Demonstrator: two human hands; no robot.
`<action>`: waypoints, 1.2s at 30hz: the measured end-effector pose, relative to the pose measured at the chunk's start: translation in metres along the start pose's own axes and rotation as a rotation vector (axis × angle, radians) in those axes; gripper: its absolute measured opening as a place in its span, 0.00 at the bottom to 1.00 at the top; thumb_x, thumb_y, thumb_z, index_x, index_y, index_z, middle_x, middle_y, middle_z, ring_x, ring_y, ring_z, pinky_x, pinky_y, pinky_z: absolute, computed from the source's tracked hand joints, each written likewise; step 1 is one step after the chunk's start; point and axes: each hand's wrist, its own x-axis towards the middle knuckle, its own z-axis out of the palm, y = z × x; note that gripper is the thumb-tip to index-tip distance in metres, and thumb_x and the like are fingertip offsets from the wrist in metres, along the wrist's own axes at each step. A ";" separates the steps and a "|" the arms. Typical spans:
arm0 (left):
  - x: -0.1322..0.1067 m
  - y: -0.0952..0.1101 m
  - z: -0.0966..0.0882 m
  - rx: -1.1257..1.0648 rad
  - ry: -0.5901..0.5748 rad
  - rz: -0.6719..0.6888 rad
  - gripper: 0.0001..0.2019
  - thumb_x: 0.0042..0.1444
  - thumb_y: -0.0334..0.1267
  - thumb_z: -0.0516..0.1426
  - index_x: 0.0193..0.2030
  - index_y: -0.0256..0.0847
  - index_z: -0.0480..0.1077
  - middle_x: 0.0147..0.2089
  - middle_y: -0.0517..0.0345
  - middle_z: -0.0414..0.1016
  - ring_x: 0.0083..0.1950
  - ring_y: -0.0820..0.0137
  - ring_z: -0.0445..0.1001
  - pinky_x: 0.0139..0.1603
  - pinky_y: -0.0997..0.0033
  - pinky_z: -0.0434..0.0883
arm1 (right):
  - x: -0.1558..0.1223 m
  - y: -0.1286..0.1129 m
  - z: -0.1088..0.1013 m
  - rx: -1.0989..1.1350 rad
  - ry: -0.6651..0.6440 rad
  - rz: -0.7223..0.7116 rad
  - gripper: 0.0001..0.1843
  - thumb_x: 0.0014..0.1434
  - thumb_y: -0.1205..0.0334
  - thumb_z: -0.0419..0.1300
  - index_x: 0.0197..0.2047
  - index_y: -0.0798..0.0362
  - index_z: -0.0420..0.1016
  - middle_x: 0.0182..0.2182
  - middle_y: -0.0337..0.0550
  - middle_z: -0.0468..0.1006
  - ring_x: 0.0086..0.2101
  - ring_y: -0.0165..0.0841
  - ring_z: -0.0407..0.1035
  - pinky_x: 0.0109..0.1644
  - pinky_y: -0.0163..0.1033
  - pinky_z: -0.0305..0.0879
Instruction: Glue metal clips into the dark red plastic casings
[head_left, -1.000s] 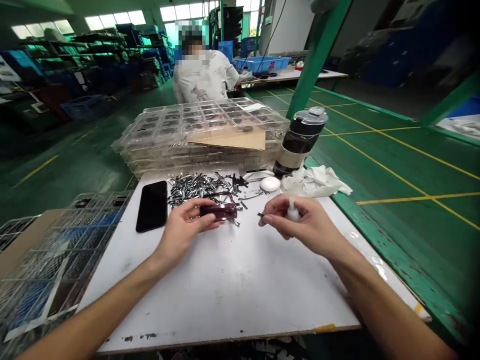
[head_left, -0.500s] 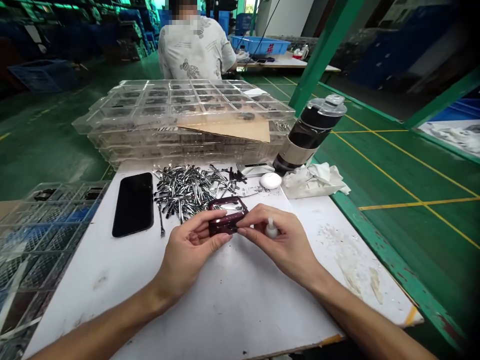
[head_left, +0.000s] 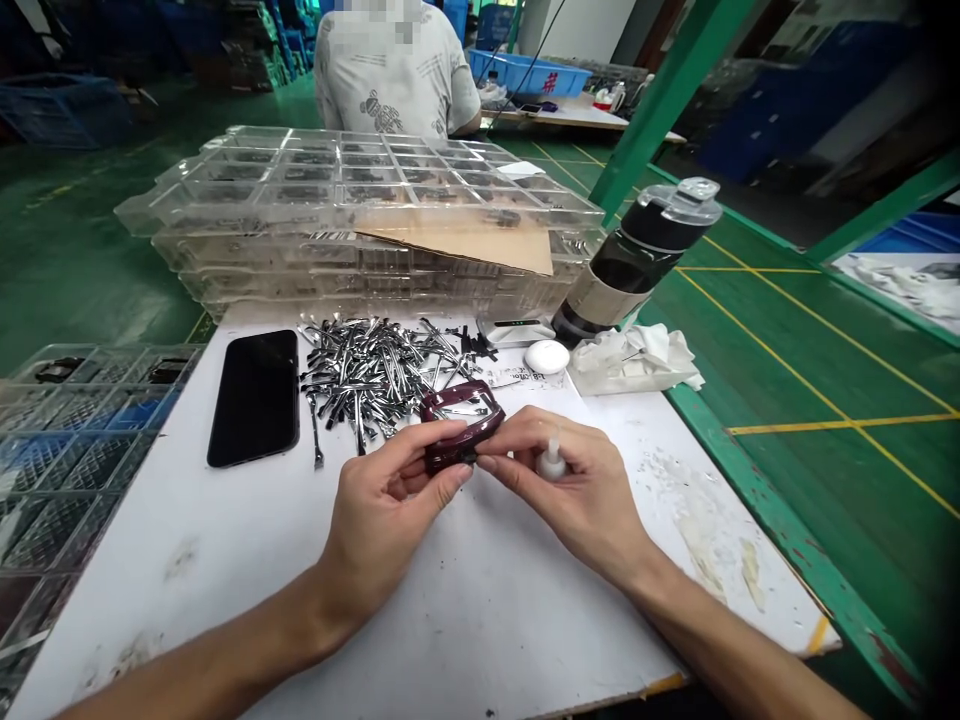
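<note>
Two hands pinch the maroon frame (head_left: 459, 425), its long axis lying across us: our left hand (head_left: 382, 515) clamps the near edge, our right hand (head_left: 581, 495) nips its right end

black phone (head_left: 255, 395) on the white table (head_left: 450, 610), stacked clear trays (head_left: 300, 215) under cardboard (head_left: 480, 246), dark bottle (head_left: 637, 262) beside crumpled cloth (head_left: 637, 360)

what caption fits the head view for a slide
Left hand and right hand hold a maroon frame over the table, a white bottle tucked in the right, metal parts behind.
</note>
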 end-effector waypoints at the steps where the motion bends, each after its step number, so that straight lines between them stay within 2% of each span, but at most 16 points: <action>1: 0.000 0.000 0.000 0.019 0.005 0.021 0.15 0.58 0.33 0.66 0.52 0.46 0.79 0.48 0.60 0.85 0.49 0.67 0.84 0.54 0.72 0.81 | 0.000 0.000 0.000 -0.005 0.000 0.006 0.02 0.63 0.67 0.67 0.38 0.51 0.81 0.32 0.41 0.79 0.32 0.32 0.72 0.36 0.39 0.67; 5: -0.001 0.000 0.002 0.104 0.034 0.138 0.14 0.58 0.30 0.65 0.51 0.44 0.79 0.45 0.61 0.85 0.42 0.71 0.84 0.48 0.77 0.82 | -0.003 -0.003 0.001 -0.026 -0.008 0.062 0.02 0.63 0.64 0.66 0.36 0.51 0.79 0.31 0.40 0.77 0.31 0.31 0.69 0.35 0.37 0.65; 7: -0.001 0.001 0.002 0.127 0.051 0.153 0.13 0.58 0.28 0.65 0.49 0.44 0.80 0.43 0.62 0.85 0.40 0.74 0.83 0.45 0.80 0.82 | -0.005 -0.003 0.004 -0.003 0.025 0.126 0.04 0.63 0.62 0.67 0.38 0.51 0.76 0.32 0.38 0.76 0.29 0.29 0.68 0.32 0.36 0.63; 11: -0.003 0.005 0.002 0.048 0.074 0.079 0.13 0.57 0.28 0.66 0.47 0.48 0.81 0.44 0.65 0.85 0.42 0.75 0.84 0.47 0.83 0.80 | -0.005 0.000 0.007 0.052 0.136 0.261 0.19 0.56 0.58 0.73 0.44 0.48 0.69 0.27 0.31 0.69 0.26 0.28 0.62 0.29 0.33 0.61; 14: -0.004 0.009 0.002 -0.041 0.070 0.015 0.12 0.58 0.29 0.67 0.46 0.48 0.80 0.44 0.65 0.85 0.42 0.74 0.84 0.48 0.82 0.81 | -0.003 0.002 0.007 0.116 0.142 0.322 0.25 0.51 0.56 0.76 0.47 0.48 0.71 0.30 0.32 0.68 0.25 0.26 0.59 0.28 0.33 0.59; 17: -0.004 0.012 0.002 -0.141 0.051 -0.057 0.10 0.58 0.31 0.67 0.46 0.46 0.80 0.44 0.62 0.85 0.43 0.71 0.85 0.49 0.76 0.83 | -0.001 0.001 0.006 0.238 0.095 0.330 0.19 0.53 0.55 0.74 0.44 0.51 0.76 0.34 0.37 0.74 0.26 0.27 0.61 0.28 0.33 0.59; 19: -0.005 0.012 0.003 -0.201 0.041 -0.102 0.10 0.58 0.32 0.67 0.46 0.45 0.79 0.45 0.61 0.85 0.45 0.69 0.84 0.51 0.71 0.83 | -0.001 0.000 0.007 0.278 0.080 0.324 0.15 0.55 0.54 0.73 0.40 0.53 0.78 0.30 0.37 0.74 0.27 0.28 0.61 0.30 0.34 0.60; 22: -0.006 0.009 0.003 -0.232 0.054 -0.135 0.10 0.58 0.33 0.67 0.47 0.43 0.79 0.45 0.59 0.85 0.47 0.67 0.84 0.52 0.66 0.83 | 0.000 0.001 0.007 0.349 0.038 0.372 0.15 0.56 0.54 0.72 0.35 0.55 0.76 0.26 0.36 0.72 0.25 0.26 0.59 0.28 0.33 0.56; 27: -0.009 0.006 0.004 -0.202 0.072 -0.132 0.11 0.57 0.33 0.68 0.47 0.43 0.78 0.45 0.59 0.85 0.48 0.66 0.84 0.53 0.66 0.83 | 0.000 0.004 0.006 0.561 -0.064 0.476 0.14 0.56 0.57 0.72 0.36 0.53 0.71 0.26 0.33 0.72 0.21 0.22 0.53 0.23 0.31 0.50; 32: -0.011 0.008 0.005 -0.228 0.079 -0.165 0.10 0.57 0.33 0.68 0.46 0.41 0.78 0.44 0.58 0.85 0.45 0.67 0.84 0.51 0.66 0.83 | 0.000 0.000 0.008 0.558 -0.065 0.493 0.15 0.55 0.58 0.73 0.34 0.54 0.71 0.24 0.33 0.72 0.19 0.21 0.55 0.19 0.29 0.48; 34: -0.011 0.009 0.001 -0.231 0.054 -0.180 0.09 0.59 0.33 0.66 0.46 0.42 0.77 0.46 0.58 0.84 0.45 0.68 0.84 0.52 0.66 0.83 | 0.000 -0.001 0.009 0.549 -0.091 0.505 0.15 0.56 0.58 0.72 0.34 0.54 0.71 0.24 0.36 0.75 0.19 0.22 0.58 0.18 0.28 0.50; 36: -0.010 0.010 -0.010 -0.169 -0.036 -0.148 0.10 0.62 0.33 0.64 0.49 0.44 0.75 0.49 0.57 0.83 0.48 0.67 0.83 0.54 0.65 0.82 | 0.000 -0.001 0.007 0.608 -0.117 0.520 0.15 0.57 0.58 0.72 0.35 0.54 0.70 0.25 0.38 0.77 0.18 0.22 0.58 0.18 0.27 0.51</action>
